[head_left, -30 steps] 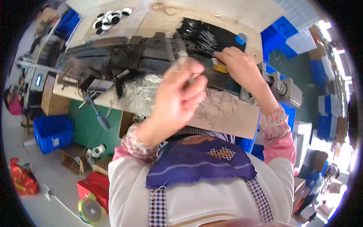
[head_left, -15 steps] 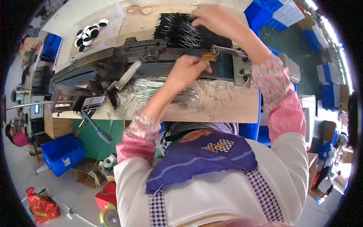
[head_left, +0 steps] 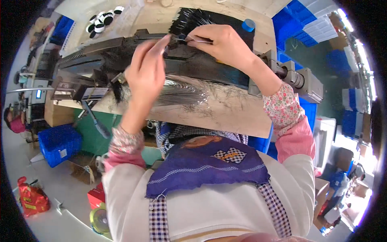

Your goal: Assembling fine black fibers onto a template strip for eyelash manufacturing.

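My right hand [head_left: 225, 42] is closed in a pinch on a thin metal wire [head_left: 200, 40] above the long dark metal machine [head_left: 209, 66]. The wire's far end reaches toward the machine's middle, where its exact contact is unclear. My left hand [head_left: 146, 68] is raised over the machine to the left, fingers stretched out and slightly blurred, with nothing visible in them. Its fingertips come close to the wire's end. Beyond the right hand, thin looped-wire pieces [head_left: 195, 17] lie on a black mat [head_left: 234, 32]. A bundle of thin metal wires [head_left: 177, 93] rests before the machine.
A clear tray [head_left: 129, 12] holds several black-and-white round pieces [head_left: 99, 23] at the back left. A round blue object [head_left: 248, 25] sits on the mat. Grey cylindrical machine parts [head_left: 296, 78] stick out at the right. Wire scraps litter the wooden tabletop [head_left: 242, 111].
My right hand has come left and nearer from the mat and now pinches a wire. My left hand has moved left and up, away from the yellow part. The blue object has come into sight.
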A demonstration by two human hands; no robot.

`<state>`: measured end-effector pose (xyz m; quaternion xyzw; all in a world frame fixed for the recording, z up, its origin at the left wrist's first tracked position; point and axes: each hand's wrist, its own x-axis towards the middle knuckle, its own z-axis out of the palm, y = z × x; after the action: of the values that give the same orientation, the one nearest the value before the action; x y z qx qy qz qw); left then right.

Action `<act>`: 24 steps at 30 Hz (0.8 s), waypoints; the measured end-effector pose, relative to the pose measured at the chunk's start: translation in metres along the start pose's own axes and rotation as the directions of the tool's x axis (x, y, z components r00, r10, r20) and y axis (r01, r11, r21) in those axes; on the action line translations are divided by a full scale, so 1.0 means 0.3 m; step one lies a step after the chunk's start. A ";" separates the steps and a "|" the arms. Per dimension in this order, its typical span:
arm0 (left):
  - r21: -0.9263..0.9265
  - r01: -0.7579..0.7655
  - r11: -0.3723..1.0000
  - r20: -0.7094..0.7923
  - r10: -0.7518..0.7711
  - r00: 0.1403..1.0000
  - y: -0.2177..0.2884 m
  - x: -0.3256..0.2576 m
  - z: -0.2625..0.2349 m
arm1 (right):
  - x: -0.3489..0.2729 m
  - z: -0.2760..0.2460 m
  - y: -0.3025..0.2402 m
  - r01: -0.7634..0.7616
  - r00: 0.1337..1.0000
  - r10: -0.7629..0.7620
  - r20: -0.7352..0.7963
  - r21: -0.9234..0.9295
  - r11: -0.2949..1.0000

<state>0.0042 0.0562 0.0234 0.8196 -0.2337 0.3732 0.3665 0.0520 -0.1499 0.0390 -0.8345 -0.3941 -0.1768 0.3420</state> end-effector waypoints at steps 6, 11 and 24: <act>-0.375 0.215 -0.902 0.853 -0.245 0.461 -0.042 -0.173 -0.038 | 0.046 0.080 0.042 -0.130 0.990 0.128 0.063 0.031 0.991; -0.228 0.183 -0.956 0.825 -0.090 0.558 0.065 0.051 -0.094 | 0.026 0.079 0.049 -0.160 0.981 0.168 0.101 -0.088 0.983; -0.288 0.923 0.256 0.680 -0.623 0.386 -0.132 -0.287 -0.090 | -0.073 0.050 -0.127 0.037 0.998 -0.050 -0.027 -0.345 0.938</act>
<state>-0.0345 0.1111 -0.0488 0.7015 0.0311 -0.1628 0.6931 0.0089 -0.1336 0.0326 -0.8693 -0.3695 -0.2652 0.1936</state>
